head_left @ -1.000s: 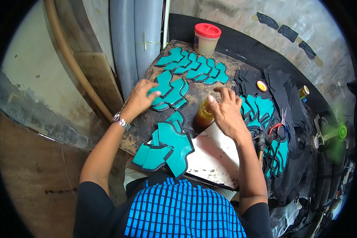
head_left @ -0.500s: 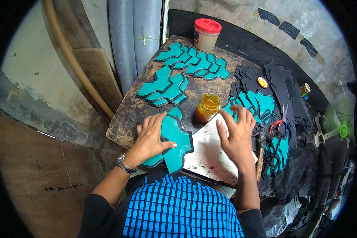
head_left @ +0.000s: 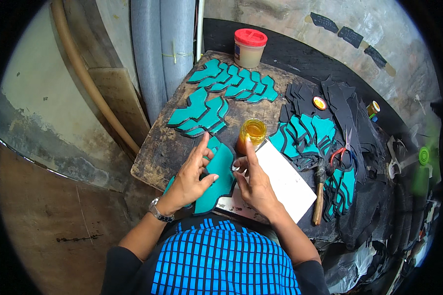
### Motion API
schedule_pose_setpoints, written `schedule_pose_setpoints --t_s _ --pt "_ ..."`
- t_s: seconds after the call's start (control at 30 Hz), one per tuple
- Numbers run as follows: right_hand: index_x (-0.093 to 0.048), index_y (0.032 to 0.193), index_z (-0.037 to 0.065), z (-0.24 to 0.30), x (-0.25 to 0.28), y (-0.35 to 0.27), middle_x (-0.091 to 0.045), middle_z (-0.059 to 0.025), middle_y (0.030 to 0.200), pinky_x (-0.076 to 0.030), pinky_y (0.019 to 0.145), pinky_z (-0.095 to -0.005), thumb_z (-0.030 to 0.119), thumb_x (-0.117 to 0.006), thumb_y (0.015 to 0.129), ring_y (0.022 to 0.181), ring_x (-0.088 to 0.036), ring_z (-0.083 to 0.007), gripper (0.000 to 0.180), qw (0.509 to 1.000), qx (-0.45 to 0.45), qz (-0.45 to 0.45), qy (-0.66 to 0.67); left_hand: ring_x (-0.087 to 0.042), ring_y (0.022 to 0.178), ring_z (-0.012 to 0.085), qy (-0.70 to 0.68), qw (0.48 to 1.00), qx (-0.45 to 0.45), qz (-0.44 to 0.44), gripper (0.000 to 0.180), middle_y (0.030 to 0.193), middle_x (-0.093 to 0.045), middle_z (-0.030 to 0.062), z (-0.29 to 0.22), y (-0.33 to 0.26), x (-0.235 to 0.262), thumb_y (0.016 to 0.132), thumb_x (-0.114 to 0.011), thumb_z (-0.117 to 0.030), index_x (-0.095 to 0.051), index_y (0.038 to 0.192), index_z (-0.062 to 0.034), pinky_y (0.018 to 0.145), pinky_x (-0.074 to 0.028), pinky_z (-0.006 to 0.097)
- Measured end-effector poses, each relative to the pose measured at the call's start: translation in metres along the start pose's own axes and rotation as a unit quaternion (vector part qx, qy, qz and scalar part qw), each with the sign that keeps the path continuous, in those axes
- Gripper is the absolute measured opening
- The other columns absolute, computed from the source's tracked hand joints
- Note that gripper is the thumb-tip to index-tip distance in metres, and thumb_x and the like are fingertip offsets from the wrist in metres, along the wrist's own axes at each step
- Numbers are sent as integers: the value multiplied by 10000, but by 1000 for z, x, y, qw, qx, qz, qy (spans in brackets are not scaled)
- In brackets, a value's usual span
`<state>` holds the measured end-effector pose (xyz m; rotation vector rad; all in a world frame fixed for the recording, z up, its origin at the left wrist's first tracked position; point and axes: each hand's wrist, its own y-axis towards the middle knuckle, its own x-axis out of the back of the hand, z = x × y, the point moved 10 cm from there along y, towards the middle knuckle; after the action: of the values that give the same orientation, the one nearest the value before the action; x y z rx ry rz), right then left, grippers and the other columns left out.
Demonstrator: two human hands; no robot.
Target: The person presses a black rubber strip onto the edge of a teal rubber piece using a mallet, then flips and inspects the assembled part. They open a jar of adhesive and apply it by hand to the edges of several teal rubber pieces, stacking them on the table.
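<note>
Centrally, both hands (head_left: 221, 179) grip a teal cutout (head_left: 216, 179) beside an amber jar (head_left: 251, 135).

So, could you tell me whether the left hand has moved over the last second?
Yes. The left hand came back from the far teal pieces toward the person, left of the amber jar.

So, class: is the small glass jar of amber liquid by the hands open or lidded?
Open: the small glass jar stands upright, no lid, amber liquid showing at its mouth.
</note>
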<state>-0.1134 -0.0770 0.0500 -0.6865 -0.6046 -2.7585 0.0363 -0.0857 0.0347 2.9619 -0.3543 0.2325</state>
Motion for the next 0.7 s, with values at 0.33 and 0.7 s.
schedule_pose_setpoints --t_s 0.33,0.7 --pt "-505 1448 74 19 25 9 -579 -86 1205 -425 906 -302 376 -475 976 1037 -545 -178 561 945 -43 73 315 -645 880 75 -207 956 99 181 488 1063 -656 59 -24 1 -10 939 -617 -40 -408 1376 16 757 -551 243" --pt "-557 1374 -11 19 18 12 -540 -77 1102 -357 832 -307 557 -441 933 925 -453 -170 729 917 -28 102 383 -659 997 135 -257 942 116 180 566 1158 -652 116 -35 -4 -8 933 -606 -36 -360 1440 11 852 -556 284"
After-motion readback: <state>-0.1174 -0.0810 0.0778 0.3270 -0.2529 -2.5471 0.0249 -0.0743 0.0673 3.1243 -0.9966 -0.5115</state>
